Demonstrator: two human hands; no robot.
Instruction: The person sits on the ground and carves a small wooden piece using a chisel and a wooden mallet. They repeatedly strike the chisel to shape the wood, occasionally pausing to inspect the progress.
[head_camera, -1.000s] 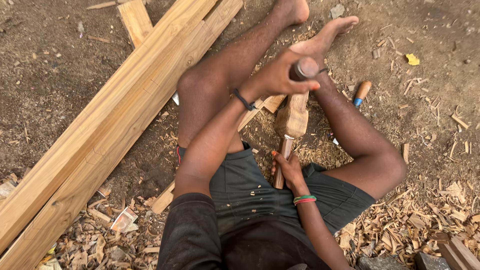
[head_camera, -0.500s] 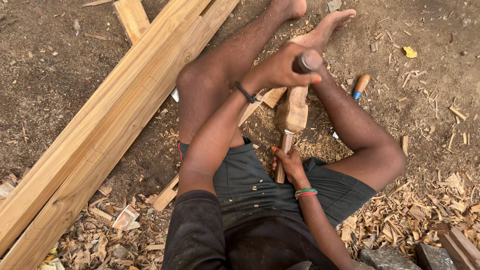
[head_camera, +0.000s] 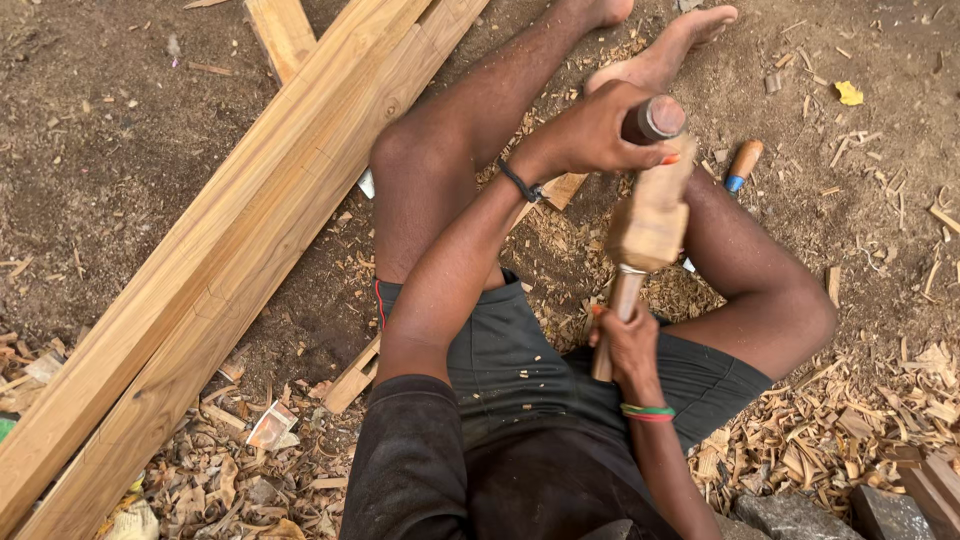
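A person sits on the dirt ground (head_camera: 120, 150) with bare legs drawn up. The left hand (head_camera: 600, 130) is closed around a dark round-ended chisel (head_camera: 655, 118), whose lower part is hidden behind the mallet. The right hand (head_camera: 628, 345), with a green and red bangle at the wrist, is clamped on the handle of a wooden mallet (head_camera: 648, 225); the mallet's block head is raised beside the left hand, just below the chisel's top. The hands are apart, left above right. A second tool (head_camera: 742, 163) with an orange handle lies on the ground beside the right leg. Long planks (head_camera: 230, 240) lie to the left, and wood shavings (head_camera: 820, 430) are scattered around. No containers are visible.
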